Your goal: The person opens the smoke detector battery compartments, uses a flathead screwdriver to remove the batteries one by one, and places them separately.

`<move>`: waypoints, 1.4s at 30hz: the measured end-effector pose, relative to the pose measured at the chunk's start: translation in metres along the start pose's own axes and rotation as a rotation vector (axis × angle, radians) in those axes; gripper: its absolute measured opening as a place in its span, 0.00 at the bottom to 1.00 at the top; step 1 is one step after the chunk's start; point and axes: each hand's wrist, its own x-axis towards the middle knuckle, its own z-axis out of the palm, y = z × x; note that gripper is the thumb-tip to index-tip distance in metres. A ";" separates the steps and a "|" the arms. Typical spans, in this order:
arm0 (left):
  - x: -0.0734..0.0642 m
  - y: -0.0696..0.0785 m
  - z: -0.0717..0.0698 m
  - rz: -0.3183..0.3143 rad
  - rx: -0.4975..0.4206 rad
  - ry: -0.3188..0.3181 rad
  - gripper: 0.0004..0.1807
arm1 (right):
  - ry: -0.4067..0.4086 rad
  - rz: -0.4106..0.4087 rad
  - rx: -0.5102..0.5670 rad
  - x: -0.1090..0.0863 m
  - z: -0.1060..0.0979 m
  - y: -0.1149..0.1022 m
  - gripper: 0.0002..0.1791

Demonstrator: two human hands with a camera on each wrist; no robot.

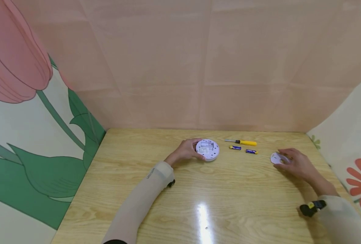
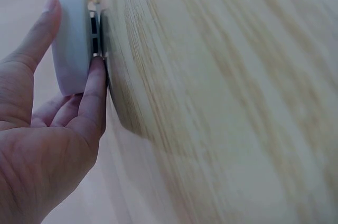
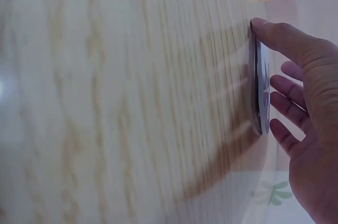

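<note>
My left hand [image 1: 188,149] grips a round white battery device [image 1: 211,156] by its left edge. Its underside faces up, showing a rectangular battery recess and a label. In the left wrist view, the thumb lies on the side of the white device [image 2: 73,39], and the other fingers [image 2: 94,94] reach round its edge, close to the tabletop. Far to the right, my right hand [image 1: 296,164] spans a thin round white plate [image 1: 276,158], thumb and fingers about its rim. The right wrist view shows the plate [image 3: 263,92] edge-on, low over the wood.
Between the hands lie two blue and yellow batteries [image 1: 235,147], the second battery [image 1: 251,151] lower and to the right. Behind them lies a screwdriver [image 1: 247,143] with a yellow handle. The wooden table [image 1: 229,189] meets a pinkish backdrop [image 1: 198,67] at its far edge.
</note>
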 end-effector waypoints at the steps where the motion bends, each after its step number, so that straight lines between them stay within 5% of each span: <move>1: 0.000 0.000 0.000 0.001 0.001 0.000 0.54 | 0.002 0.002 0.003 -0.001 0.000 0.002 0.40; 14: 0.001 0.000 0.000 -0.001 0.007 0.003 0.55 | 0.001 -0.056 -0.011 -0.003 -0.006 0.013 0.34; 25: 0.001 0.000 0.000 -0.008 0.008 0.000 0.55 | -0.111 0.087 0.016 0.002 -0.008 0.010 0.36; 42: 0.002 -0.001 -0.001 0.016 0.040 0.003 0.54 | -0.091 0.126 -0.007 0.004 -0.005 0.004 0.36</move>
